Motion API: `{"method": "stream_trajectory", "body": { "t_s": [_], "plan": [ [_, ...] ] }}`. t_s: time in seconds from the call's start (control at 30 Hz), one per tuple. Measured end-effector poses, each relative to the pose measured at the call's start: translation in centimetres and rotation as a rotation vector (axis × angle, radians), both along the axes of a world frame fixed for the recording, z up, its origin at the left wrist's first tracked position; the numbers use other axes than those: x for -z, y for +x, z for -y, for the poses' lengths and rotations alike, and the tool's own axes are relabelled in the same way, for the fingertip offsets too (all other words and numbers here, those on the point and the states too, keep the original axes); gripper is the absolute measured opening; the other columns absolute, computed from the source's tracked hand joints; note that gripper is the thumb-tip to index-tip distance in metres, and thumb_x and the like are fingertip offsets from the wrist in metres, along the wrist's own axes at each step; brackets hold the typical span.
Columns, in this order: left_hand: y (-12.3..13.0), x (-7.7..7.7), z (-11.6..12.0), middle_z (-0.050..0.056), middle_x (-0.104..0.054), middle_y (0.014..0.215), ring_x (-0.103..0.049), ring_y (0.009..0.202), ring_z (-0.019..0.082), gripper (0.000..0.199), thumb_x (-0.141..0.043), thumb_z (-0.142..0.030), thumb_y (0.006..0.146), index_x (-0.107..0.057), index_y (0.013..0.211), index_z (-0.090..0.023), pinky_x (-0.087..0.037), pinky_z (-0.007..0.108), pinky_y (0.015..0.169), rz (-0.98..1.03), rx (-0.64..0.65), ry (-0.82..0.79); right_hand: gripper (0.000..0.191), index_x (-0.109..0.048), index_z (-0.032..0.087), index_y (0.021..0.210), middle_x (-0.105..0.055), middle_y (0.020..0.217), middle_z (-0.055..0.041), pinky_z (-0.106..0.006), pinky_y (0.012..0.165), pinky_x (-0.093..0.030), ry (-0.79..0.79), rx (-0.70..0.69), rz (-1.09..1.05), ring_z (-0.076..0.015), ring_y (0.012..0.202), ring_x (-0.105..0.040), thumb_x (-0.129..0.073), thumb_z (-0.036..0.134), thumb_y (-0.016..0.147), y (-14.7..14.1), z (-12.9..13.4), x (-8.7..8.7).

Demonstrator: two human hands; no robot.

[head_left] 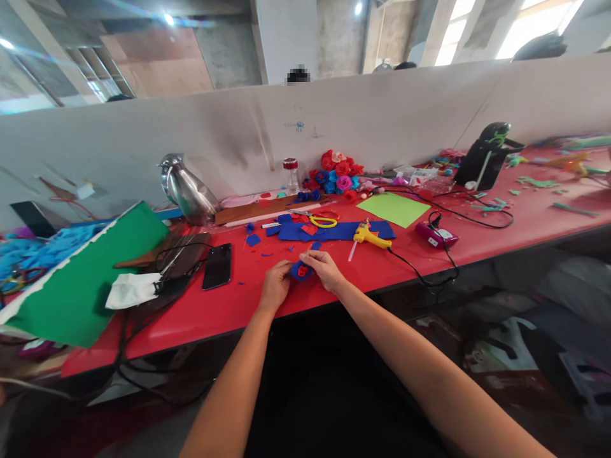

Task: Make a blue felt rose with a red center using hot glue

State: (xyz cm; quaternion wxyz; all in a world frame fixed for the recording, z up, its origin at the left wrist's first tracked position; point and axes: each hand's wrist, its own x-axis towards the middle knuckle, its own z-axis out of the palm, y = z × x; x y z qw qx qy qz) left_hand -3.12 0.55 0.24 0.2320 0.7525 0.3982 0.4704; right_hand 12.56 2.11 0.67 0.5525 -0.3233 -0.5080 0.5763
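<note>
Between my two hands, over the front edge of the red table (pixel 248 318), is a small blue craft flower (pixel 300 272) with a red centre. My left hand (pixel 277 284) closes on its left side. My right hand (pixel 325 270) pinches its upper right edge, thumb and fingers together. Just beyond lie blue scraps (pixel 252 240), a blue strip (pixel 305 232) and yellow-handled scissors (pixel 323 222). A yellow glue gun (pixel 372 237) rests on the strip's right end, its cord running right.
A black phone (pixel 217 266) lies left of my hands, near a green board (pixel 90 273) and a steel jug (pixel 188 187). Finished flowers (pixel 338 172) pile up against the white partition (pixel 229 127). A green sheet (pixel 394 208) and purple power socket (pixel 436 235) are to the right.
</note>
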Motion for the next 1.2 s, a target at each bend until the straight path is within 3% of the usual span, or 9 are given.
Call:
{"method": "stream_trajectory", "body": {
  "t_s": [0.2, 0.43, 0.63, 1.2],
  "plan": [
    [-0.21, 0.14, -0.04, 0.005, -0.074, 0.082, -0.067, 0.078, 0.018, 0.024, -0.054, -0.006, 0.079, -0.074, 0.081, -0.018, -0.053, 0.028, 0.075, 0.014, -0.081, 0.012, 0.051, -0.061, 0.019, 0.072, -0.051, 0.054, 0.0031, -0.025, 0.048, -0.027, -0.05, 0.031, -0.023, -0.011, 0.05, -0.044, -0.066, 0.07, 0.069, 0.04, -0.42, 0.42],
    [-0.12, 0.25, -0.07, 0.004, -0.074, 0.078, -0.067, 0.074, 0.017, 0.018, -0.057, -0.012, 0.08, -0.072, 0.074, -0.018, -0.052, 0.026, 0.071, 0.022, -0.157, 0.016, 0.049, -0.053, 0.02, 0.062, -0.05, 0.051, 0.0039, -0.026, 0.049, -0.03, -0.026, 0.006, -0.007, -0.0102, 0.048, -0.043, -0.068, 0.067, 0.071, 0.06, -0.15, 0.18],
    [-0.15, 0.19, -0.06, 0.005, -0.074, 0.079, -0.067, 0.076, 0.019, 0.013, -0.06, -0.017, 0.081, -0.071, 0.074, -0.018, -0.052, 0.028, 0.073, 0.042, -0.221, 0.043, 0.047, -0.057, 0.02, 0.063, -0.053, 0.053, 0.0031, -0.026, 0.051, -0.032, 0.01, -0.02, 0.009, -0.0102, 0.049, -0.043, -0.072, 0.063, 0.069, 0.18, 0.2, -0.33],
    [-0.17, 0.23, 0.05, 0.004, -0.073, 0.077, -0.067, 0.072, 0.018, 0.016, -0.058, -0.013, 0.082, -0.071, 0.073, -0.019, -0.051, 0.027, 0.068, 0.018, -0.236, 0.063, 0.043, -0.058, 0.02, 0.061, -0.052, 0.054, 0.0033, -0.026, 0.052, -0.031, 0.038, 0.01, 0.02, -0.0099, 0.05, -0.041, -0.076, 0.059, 0.065, 0.14, 0.28, -0.41]
  ]
}}
